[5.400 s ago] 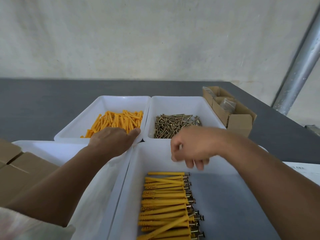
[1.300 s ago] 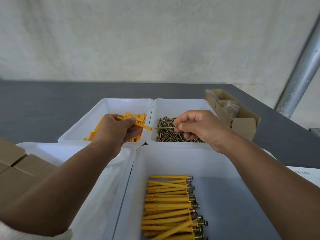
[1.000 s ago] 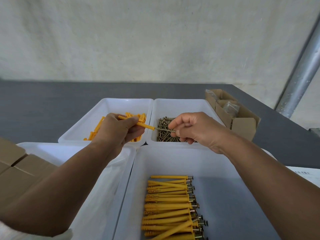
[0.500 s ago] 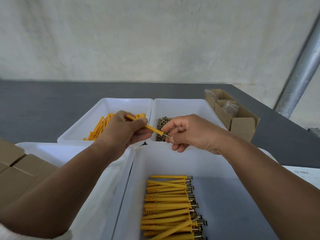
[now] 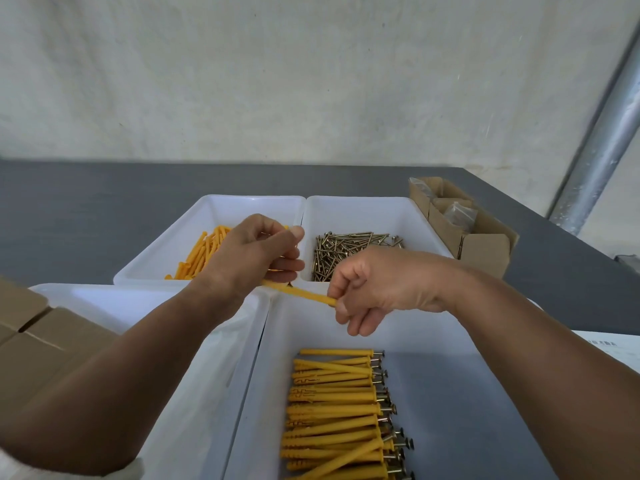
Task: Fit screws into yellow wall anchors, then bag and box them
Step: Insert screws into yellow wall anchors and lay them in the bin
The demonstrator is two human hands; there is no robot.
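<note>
As left hand [image 5: 249,258] and right hand [image 5: 377,289] clamp fingers on one yellow anchor [image 5: 301,294], both ends hidden

A pale, rough wall [image 5: 277,81] (mottled with faint stains) rises behind a dark grey table [image 5: 86,209]; a dull silver metal pipe [image 5: 602,150] slants up at the right, in soft even light
</note>
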